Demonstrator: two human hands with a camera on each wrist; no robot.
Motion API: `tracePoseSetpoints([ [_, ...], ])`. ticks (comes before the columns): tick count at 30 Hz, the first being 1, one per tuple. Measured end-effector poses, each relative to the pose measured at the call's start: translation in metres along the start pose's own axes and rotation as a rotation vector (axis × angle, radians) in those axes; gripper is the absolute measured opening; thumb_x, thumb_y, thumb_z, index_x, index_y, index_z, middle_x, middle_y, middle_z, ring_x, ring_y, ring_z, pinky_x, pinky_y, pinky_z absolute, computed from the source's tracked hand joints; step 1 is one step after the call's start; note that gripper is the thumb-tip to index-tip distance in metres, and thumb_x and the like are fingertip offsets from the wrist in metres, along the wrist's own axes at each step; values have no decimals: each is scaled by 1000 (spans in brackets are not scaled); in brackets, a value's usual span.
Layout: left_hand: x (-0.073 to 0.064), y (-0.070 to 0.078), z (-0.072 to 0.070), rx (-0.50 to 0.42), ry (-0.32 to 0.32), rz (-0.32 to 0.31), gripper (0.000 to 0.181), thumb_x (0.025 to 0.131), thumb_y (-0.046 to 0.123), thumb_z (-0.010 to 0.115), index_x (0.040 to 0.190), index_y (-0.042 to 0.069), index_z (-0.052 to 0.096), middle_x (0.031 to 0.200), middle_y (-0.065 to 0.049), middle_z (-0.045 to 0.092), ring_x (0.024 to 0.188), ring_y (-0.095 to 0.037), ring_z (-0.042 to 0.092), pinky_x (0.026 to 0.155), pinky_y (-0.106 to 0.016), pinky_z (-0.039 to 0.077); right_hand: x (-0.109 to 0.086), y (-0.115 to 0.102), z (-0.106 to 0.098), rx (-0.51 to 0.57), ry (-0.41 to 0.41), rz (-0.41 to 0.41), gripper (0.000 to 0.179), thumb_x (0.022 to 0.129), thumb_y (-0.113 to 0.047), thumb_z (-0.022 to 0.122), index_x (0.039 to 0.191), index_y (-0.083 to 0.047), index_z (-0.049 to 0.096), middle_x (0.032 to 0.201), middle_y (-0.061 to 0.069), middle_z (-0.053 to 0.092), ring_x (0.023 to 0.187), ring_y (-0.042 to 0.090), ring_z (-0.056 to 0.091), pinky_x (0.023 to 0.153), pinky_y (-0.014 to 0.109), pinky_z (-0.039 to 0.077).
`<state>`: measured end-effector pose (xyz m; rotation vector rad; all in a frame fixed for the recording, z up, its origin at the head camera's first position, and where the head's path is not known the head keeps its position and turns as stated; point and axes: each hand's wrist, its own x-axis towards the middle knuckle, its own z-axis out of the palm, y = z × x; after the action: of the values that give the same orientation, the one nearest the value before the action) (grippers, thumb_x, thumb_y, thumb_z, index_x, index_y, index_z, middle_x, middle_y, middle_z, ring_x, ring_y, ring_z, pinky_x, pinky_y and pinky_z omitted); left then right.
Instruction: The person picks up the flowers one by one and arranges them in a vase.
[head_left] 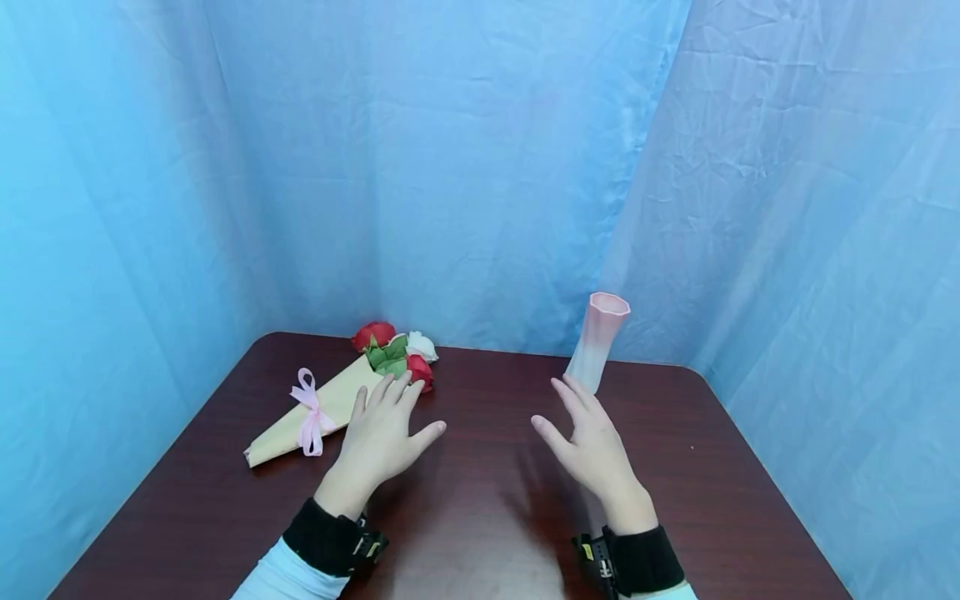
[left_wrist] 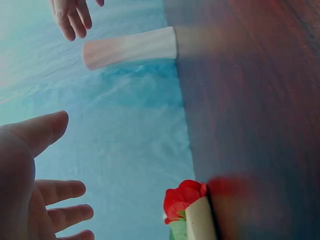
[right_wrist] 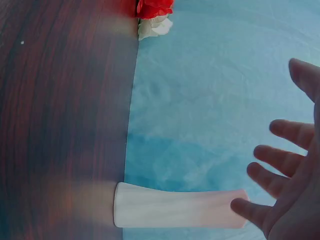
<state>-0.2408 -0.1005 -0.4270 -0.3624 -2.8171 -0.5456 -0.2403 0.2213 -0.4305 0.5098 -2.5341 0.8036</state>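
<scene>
A bouquet (head_left: 322, 408) of red and white flowers, wrapped in cream paper and tied with a pink ribbon (head_left: 313, 414), lies on the left side of the table. My left hand (head_left: 382, 437), fingers spread and holding nothing, overlaps the wrapper's right edge in the head view. A tall vase (head_left: 597, 342), pink at the mouth and fading to white below, stands upright toward the back right. Nearest to it is my right hand (head_left: 596, 446), spread and holding nothing, its fingertips overlapping the vase's base. The right wrist view shows the vase (right_wrist: 175, 207) behind the little finger.
Both objects are on a dark reddish-brown table (head_left: 480, 500) with rounded back corners. Light blue curtains (head_left: 480, 167) hang behind it and along both sides. Black bands with small devices circle both wrists, below them light blue sleeves (head_left: 296, 575).
</scene>
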Motion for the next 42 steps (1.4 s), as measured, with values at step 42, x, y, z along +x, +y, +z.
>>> tracePoseSetpoints([
  [42, -4, -43, -42, -167, 100, -66, 74, 93, 48, 69, 148, 4, 49, 152, -21, 47, 137, -44, 42, 109, -65, 32, 7, -12, 11, 1109, -55, 517, 51, 104, -23, 62, 147, -2, 44, 146, 19, 50, 126, 26, 58, 102, 47, 48],
])
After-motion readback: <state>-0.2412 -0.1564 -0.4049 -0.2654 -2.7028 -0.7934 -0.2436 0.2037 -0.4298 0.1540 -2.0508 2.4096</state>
